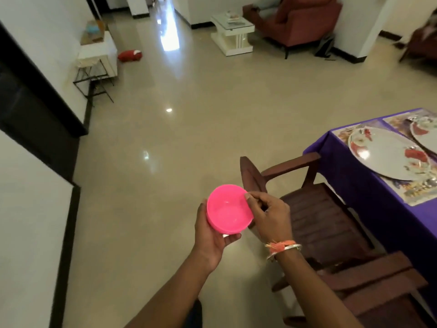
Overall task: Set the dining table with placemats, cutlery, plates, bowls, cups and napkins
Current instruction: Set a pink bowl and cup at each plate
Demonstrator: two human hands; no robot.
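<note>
A: Left side, a wide stretch of shiny floor (146,150) beside a dark-edged wall. In the centre, the left hand (210,235) cups the pink bowl (228,208) from beneath, grip curled round its base.

B: The right hand (269,216) pinches the bowl's right rim, grip clamped. The bowl is held over the floor, just left of the wooden chair (319,209).

A: Far right, the edge of the purple-clothed worktop (350,162), with a flowered plate (383,157) on its placemat (418,197).

Wooden chairs (319,209) block the table's (378,209) near edge; open floor (153,162) lies left.
</note>
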